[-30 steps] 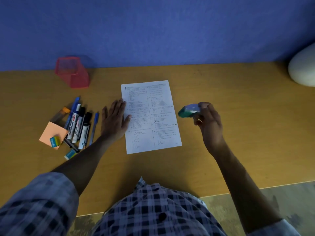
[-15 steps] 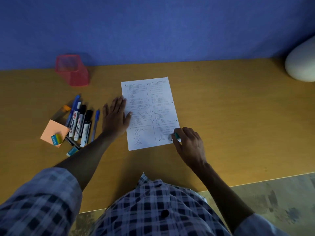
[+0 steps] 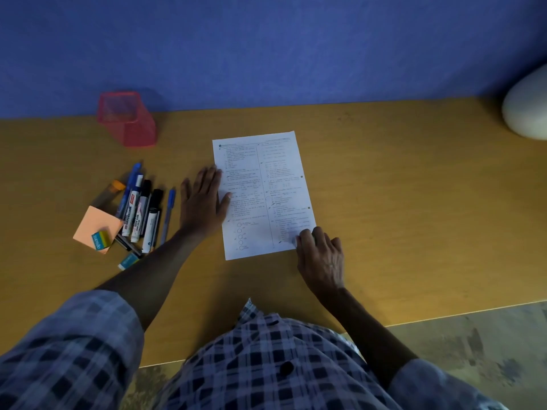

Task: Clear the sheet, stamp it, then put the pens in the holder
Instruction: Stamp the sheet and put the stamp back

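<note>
Now the right hand [image 3: 321, 255] presses the stamp [image 3: 294, 240] onto the sheet [image 3: 260, 173].

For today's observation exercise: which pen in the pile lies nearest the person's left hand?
The thin blue pen, lying alone at the pile's right edge, closest to the left hand.

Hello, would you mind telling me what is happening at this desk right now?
A person is stamping a printed sheet on a wooden desk. The left hand lies flat on the sheet's left edge, steadying it, while the right hand is curled over the stamp, mostly hidden, at the near right corner. The pens and markers lie beside an orange sticky-note pad; the pink mesh holder stands by the wall with none visibly in it.
</note>
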